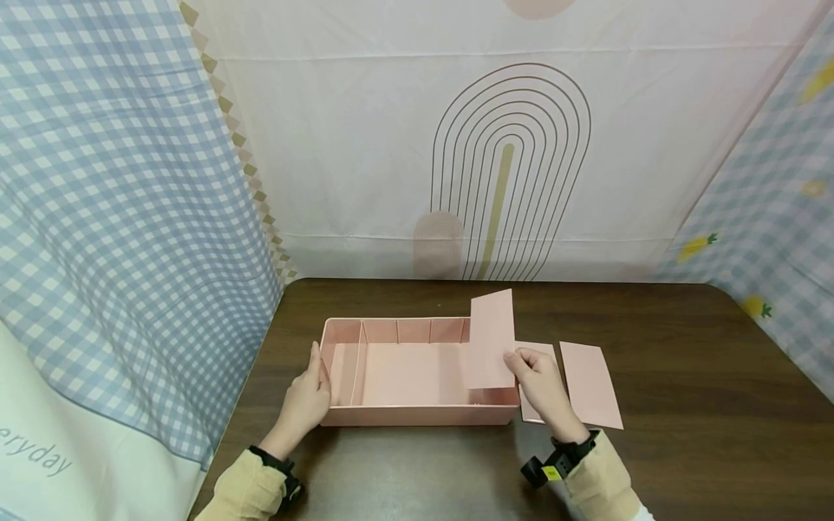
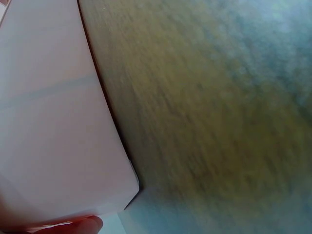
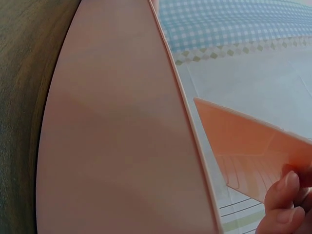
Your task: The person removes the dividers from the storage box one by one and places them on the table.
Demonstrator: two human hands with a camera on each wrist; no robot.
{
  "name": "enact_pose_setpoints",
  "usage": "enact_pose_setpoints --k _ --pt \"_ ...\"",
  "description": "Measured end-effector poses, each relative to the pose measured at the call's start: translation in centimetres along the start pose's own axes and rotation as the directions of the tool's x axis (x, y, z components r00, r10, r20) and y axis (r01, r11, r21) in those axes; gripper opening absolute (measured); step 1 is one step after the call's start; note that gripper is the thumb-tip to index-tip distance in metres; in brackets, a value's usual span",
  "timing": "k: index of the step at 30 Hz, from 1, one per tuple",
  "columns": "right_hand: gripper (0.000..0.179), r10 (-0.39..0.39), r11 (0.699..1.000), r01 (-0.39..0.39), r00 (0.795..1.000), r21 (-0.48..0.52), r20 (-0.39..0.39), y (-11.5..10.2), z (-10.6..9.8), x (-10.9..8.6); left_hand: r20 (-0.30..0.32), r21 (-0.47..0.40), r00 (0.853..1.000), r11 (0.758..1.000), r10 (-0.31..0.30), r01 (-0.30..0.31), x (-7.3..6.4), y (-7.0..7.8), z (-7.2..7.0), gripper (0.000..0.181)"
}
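Observation:
A long pink storage box (image 1: 417,416) stands on the table, with one divider (image 1: 359,365) upright across its left part. My left hand (image 1: 308,394) rests against the box's left end, fingers along the outer wall; in the left wrist view a fingertip (image 2: 87,225) shows at the box's corner. With thumb and fingers my right hand (image 1: 539,376) pinches the edge of a flat pink divider panel (image 1: 490,340), held tilted above the right end of the box. The right wrist view shows this panel (image 3: 243,141) raised over the box rim.
Two more pink panels lie flat on the brown table right of the box: one (image 1: 589,383) in full view, the other (image 1: 534,349) partly hidden by my right hand. A white cloth (image 1: 352,159) hangs behind the table, with blue checked cloth (image 1: 124,181) at the left.

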State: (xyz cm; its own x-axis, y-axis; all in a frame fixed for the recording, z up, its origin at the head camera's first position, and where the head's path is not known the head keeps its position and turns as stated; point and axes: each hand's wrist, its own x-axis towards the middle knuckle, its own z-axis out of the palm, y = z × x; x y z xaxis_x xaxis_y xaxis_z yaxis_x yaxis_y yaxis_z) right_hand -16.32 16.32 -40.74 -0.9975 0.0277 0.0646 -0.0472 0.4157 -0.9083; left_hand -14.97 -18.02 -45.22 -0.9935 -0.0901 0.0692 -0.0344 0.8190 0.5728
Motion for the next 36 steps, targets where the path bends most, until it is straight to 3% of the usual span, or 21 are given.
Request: enact_pose_setpoints --k 15,36 --pt "0.04 0.019 0.999 -0.02 0.999 -0.034 -0.032 0.4 -0.8 0.2 0.0 0.004 1.0 1.0 0.013 -0.013 0.0 -0.1 0.0 0.058" --pt "0.036 0.031 0.995 -0.033 0.999 -0.098 -0.02 1.2 -2.0 0.5 0.015 -0.005 1.0 1.0 -0.002 0.002 -0.1 0.1 -0.3 0.059"
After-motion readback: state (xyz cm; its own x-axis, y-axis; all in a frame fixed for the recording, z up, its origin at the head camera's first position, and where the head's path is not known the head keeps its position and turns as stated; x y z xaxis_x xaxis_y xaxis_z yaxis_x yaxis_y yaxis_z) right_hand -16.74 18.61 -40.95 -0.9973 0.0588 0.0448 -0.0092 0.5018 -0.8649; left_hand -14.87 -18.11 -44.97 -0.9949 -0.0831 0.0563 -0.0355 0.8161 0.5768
